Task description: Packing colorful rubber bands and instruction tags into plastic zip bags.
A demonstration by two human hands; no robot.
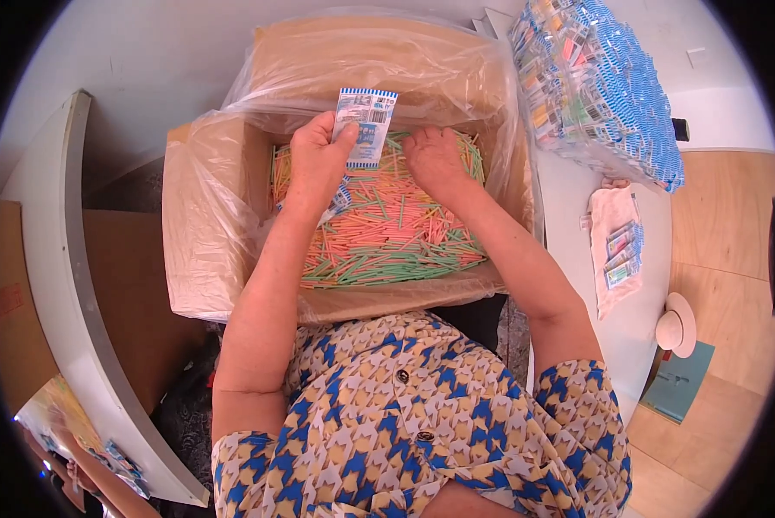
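Note:
In front of me a cardboard box lined with clear plastic holds a deep layer of thin pink, green and yellow sticks. My left hand pinches a small flat packet, white and blue with striped ends, upright above the sticks. Below that hand, more blue-and-white packets lie on the sticks, partly hidden by my wrist. My right hand is down at the far right part of the sticks, its fingers curled. Its fingertips are hidden, so what they grip cannot be made out.
A large clear bag of similar packets stands on the white table to the right. Closer in, several packets rest on a pink cloth. A white panel edge curves along the left. Another person's arm shows at lower left.

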